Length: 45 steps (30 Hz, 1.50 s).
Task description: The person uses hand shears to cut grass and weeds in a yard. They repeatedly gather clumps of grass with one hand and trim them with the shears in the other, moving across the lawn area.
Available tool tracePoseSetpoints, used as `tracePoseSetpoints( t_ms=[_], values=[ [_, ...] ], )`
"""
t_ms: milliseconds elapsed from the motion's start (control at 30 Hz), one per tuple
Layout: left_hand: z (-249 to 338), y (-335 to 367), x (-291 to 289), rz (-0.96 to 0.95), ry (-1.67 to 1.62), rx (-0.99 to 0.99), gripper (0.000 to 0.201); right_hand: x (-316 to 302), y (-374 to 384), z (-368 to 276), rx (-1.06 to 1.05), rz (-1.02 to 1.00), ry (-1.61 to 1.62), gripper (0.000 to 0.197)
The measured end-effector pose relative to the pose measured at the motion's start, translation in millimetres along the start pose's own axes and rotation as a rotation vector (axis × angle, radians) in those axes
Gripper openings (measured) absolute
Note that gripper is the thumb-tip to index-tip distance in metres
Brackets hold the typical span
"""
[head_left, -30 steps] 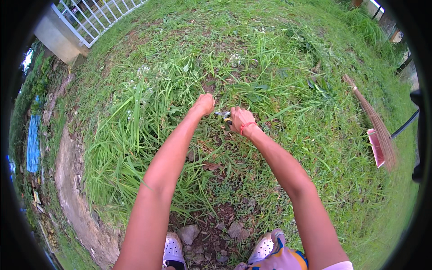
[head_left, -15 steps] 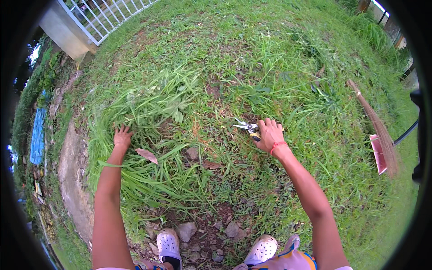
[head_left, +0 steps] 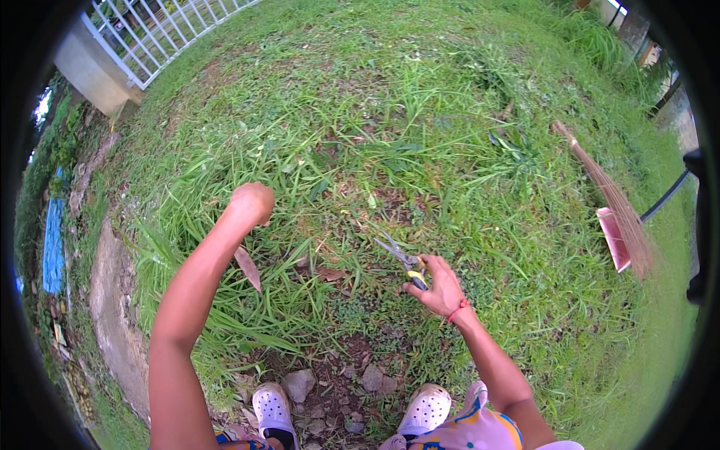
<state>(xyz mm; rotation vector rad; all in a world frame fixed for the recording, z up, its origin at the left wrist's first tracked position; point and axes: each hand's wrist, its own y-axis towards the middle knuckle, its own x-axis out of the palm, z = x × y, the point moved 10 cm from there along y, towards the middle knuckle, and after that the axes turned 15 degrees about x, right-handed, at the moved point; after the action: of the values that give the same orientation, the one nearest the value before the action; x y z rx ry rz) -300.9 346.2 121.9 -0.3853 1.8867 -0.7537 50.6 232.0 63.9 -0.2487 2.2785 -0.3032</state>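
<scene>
Person's white clogs [head_left: 427, 406] standing at near edge of lawn [head_left: 540, 304], grey stone [head_left: 298, 385] lying between them
Right hand [head_left: 439, 288] gripping pruning shears [head_left: 410, 262] by yellow-and-black handle, blades pointing up-left above lawn's middle
Brown dry leaf [head_left: 247, 269] resting on long grass [head_left: 251, 319] toward lawn's left edge
Left hand [head_left: 253, 202] holding fingers curled at that grass; cannot tell whether anything is inside
Broom [head_left: 609, 187] lying toward right edge, bristles overlapping red dustpan [head_left: 613, 240]
White gate [head_left: 159, 46] standing at far left corner
</scene>
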Motion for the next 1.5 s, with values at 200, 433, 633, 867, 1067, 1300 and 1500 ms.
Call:
tracePoseSetpoints(
  t_ms=[200,433,633,867,1067,1300,1500],
  values=[
    [176,2,-73,0.404,-0.584,0.579,0.019,43,-63,76,0.557,-0.629,0.958,0.048],
    [318,47,-41,0.662,-0.819,0.668,0.059,30,-118,112,0.622,-0.892,1.658,0.045],
    [349,80,-78,0.962,-1.106,0.455,0.043,29,-74,116,0.508,-0.997,1.765,0.044],
    [355,100,-83,0.794,-1.138,0.461,0.021,46,22,102,0.484,-0.879,1.84,0.03],
    [357,88,-87,0.731,-1.294,0.582,0.02,46,-61,124,0.498,-0.891,1.757,0.038],
    [429,74,-104,0.708,-0.866,0.789,0.032,25,-45,131,0.345,-0.962,1.996,0.049],
    [410,82,-108,0.744,-0.969,0.696,0.024,15,-1,115,0.299,-0.962,2.158,0.036]
  ],
)
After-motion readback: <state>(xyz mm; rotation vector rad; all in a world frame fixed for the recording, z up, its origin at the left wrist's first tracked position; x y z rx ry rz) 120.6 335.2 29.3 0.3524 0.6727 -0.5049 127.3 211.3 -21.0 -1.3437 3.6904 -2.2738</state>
